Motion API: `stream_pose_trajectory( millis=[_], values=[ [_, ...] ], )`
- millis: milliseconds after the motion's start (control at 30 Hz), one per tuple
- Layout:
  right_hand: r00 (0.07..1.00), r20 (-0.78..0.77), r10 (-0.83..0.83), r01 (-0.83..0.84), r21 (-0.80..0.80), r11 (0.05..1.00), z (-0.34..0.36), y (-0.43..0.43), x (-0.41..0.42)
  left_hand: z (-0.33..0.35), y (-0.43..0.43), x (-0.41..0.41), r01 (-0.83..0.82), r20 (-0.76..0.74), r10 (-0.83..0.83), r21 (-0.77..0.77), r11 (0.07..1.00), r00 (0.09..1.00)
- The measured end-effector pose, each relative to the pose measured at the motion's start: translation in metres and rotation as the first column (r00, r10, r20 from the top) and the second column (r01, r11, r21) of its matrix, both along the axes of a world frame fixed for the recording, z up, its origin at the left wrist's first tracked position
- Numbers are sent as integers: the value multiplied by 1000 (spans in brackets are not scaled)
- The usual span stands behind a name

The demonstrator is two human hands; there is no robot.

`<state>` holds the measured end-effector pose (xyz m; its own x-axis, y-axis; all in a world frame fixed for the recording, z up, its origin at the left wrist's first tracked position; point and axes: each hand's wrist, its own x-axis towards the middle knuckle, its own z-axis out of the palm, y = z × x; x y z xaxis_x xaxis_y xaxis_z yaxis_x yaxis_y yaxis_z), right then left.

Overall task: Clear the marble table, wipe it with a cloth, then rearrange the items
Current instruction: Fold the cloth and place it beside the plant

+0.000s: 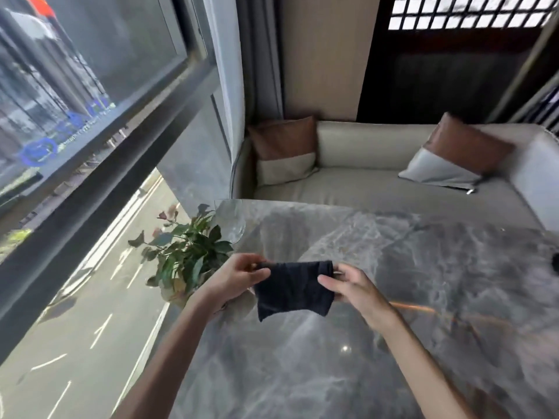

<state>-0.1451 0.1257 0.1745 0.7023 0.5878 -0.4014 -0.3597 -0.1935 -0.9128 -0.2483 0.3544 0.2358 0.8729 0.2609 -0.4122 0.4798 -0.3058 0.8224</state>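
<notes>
**Above the table's near-left part: cloth held between both hands**

Cloth (295, 287): dark and folded, held clear of the marble. Its long axis runs left to right, with the lower edge hanging free.

Left hand (239, 278): thumb and fingers pinch the upper left corner.

Right hand (352, 287): fingers curl round the right end, thumb on the near face. Both grips are narrow and on fabric only.

Table (393, 267): the grey marble lies directly beneath the cloth and extends away forward and to the right.

Plant (187, 255): just beside the left hand at the table's left edge. I cannot tell whether its pot stands on the marble.

Glass thing (231, 220): at the far-left corner, too blurred to name.

Judgement: clearing looks mostly done and wiping has not begun. The cloth has to go straight down. The right hand has open marble around it, so it seems better placed to make the stroke. The left hand is crowded by leaves and risks brushing them.
</notes>
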Motion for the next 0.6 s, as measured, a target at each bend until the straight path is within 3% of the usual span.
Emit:
stream_pose_trajectory(
  millis=[233,400,600],
  values=[
    [983,-48,176,-182,-207,961,-36,37,3,-64,61,10,228,-193,-226,-9,974,955],
    [954,158,256,-140,-521,842,-94,95,47,-124,94,58,332,-250,-243,428,841,937],
    [827,507,242,88,-543,835,-140,172,99,-161,137,112,299,-223,-199,717,630,954]
  ],
)
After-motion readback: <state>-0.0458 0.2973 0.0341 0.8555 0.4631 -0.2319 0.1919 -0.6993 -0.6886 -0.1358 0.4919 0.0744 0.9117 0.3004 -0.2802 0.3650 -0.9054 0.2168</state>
